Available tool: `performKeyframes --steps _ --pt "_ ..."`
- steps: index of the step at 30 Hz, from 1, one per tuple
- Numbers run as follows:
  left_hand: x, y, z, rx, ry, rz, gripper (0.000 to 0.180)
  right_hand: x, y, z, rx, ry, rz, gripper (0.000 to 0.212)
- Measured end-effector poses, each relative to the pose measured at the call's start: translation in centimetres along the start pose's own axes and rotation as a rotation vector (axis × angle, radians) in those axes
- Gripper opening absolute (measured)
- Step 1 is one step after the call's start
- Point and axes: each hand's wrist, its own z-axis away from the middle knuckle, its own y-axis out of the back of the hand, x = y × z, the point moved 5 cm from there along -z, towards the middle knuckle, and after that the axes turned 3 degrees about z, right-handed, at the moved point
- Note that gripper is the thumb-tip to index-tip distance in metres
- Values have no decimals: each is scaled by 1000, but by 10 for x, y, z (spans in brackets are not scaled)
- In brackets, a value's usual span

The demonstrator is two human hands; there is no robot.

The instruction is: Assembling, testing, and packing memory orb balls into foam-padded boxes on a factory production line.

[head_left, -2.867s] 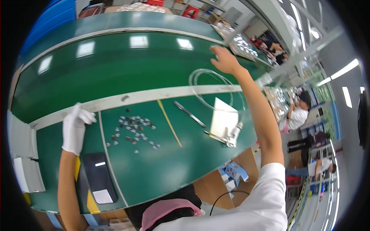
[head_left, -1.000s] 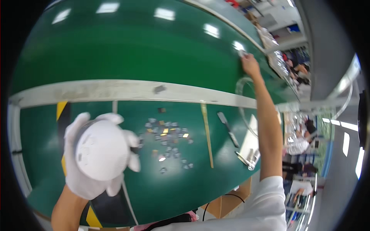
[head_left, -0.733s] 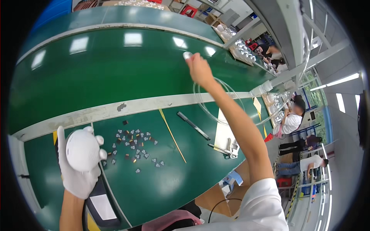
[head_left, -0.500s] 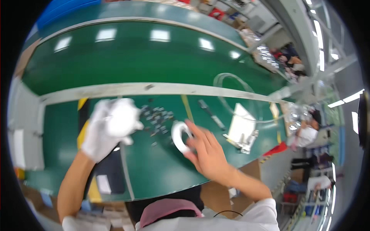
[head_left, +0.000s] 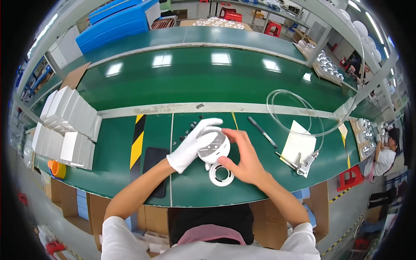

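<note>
At the frame's centre, a rounded white device with a grey face (head_left: 219, 151) is gripped between the white-gloved left hand (head_left: 191, 149) and the bare right hand (head_left: 246, 159), nearer which a flat white ring (head_left: 221, 183) is seen just below.

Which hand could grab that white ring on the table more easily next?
Probably the right hand: it's only at the right edge of the round white device, and the white ring lies close by. The gloved left hand is wrapped around the device, so it looks busier.
</note>
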Motion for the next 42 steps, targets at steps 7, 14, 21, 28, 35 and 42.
performKeyframes --steps 7,14,21,28,35,42 --pt "7 5 7 171 -137 22 68 22 -18 -16 -140 -1 -250 88" --pt "6 2 19 150 -204 -122 70 16 -20 -13 -19 157 -202 97" --pt "4 0 19 113 -173 -190 74 14 -18 -15 53 238 -182 94" --pt "-1 5 18 99 -222 -248 68 18 -22 -13 64 225 -196 94" --pt "-1 1 19 109 -131 -202 57 22 -23 -12 80 228 -207 93" --pt "1 1 19 149 -136 -287 52 25 -27 -10 75 187 -231 95"
